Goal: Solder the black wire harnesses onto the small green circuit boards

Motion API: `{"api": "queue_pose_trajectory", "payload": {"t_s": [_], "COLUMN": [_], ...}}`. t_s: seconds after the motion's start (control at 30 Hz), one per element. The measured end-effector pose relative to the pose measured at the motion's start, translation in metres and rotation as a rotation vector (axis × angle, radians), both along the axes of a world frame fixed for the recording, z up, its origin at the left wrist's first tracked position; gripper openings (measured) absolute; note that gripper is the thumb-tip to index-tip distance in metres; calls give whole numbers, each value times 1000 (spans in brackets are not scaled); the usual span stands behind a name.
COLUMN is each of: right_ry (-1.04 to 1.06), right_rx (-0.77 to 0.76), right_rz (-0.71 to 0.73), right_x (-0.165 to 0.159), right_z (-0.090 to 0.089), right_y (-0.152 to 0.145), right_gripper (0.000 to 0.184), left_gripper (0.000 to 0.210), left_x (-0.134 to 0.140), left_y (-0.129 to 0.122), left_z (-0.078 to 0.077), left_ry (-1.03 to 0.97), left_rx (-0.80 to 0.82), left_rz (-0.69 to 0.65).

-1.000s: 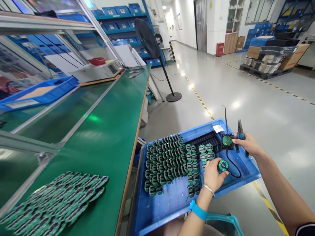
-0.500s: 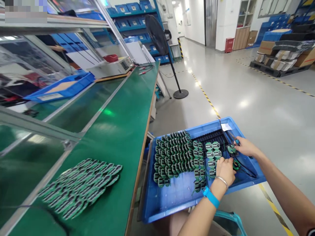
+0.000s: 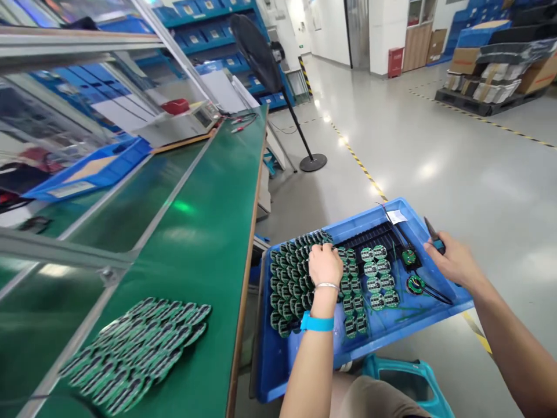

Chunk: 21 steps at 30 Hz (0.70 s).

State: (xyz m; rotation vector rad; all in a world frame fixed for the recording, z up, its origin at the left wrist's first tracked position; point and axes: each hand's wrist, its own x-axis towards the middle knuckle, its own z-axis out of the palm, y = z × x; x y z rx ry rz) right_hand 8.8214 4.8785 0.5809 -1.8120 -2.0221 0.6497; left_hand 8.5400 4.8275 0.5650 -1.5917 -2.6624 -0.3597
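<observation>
My left hand (image 3: pixel 325 264) is over the packed rows of round green circuit boards (image 3: pixel 287 290) in the blue tray (image 3: pixel 278 371). Its fingers are curled down and closed among the boards, and the fingertips are hidden. My right hand (image 3: pixel 455 258) is closed around pliers (image 3: pixel 435 237) with dark pointed jaws and a blue handle, above the tray's right rim. Flat pairs of boards (image 3: pixel 376 284) lie in the tray's middle. Toward its right side are a board with black leads (image 3: pixel 415 284) and another small green board (image 3: pixel 409 256).
A green workbench (image 3: pixel 204 220) runs along the left, with overlapping circuit boards (image 3: pixel 139 348) near its front. Black slotted strips (image 3: pixel 369 241) lie at the tray's back. A teal stool (image 3: pixel 409 371) is below. A standing fan (image 3: pixel 256 52) stands beyond the bench.
My left hand has moved left from the loose boards at the tray's right to the packed rows. My right hand has lifted the pliers away from the small board, outward to the right.
</observation>
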Motion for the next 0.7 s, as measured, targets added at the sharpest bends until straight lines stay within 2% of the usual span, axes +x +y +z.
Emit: {"api": "queue_pose_trajectory", "payload": {"t_s": [0.1, 0.2, 0.3, 0.4, 0.57, 0.7], "right_ry": [109, 229, 374, 511, 656, 714], "right_rx": [-2, -24, -52, -72, -81, -83], "right_rz": [-72, -100, -113, -127, -154, -181], "right_x": [12, 16, 14, 10, 8, 11], "right_z": [5, 1, -4, -6, -8, -13], "right_y": [-14, -26, -35, -39, -37, -35], "right_gripper": [26, 26, 28, 33, 38, 39], "left_gripper": [31, 38, 53, 59, 54, 48], "left_x": [11, 28, 42, 46, 36, 31], "left_y": [-4, -13, -20, -23, -23, -21], "left_z": [3, 5, 4, 6, 15, 13], "left_ry": [24, 49, -8, -126, -149, -143], "left_rx": [-5, -12, -139, -271, -169, -188], "left_rz": [-65, -142, -192, -127, -11, -39]}}
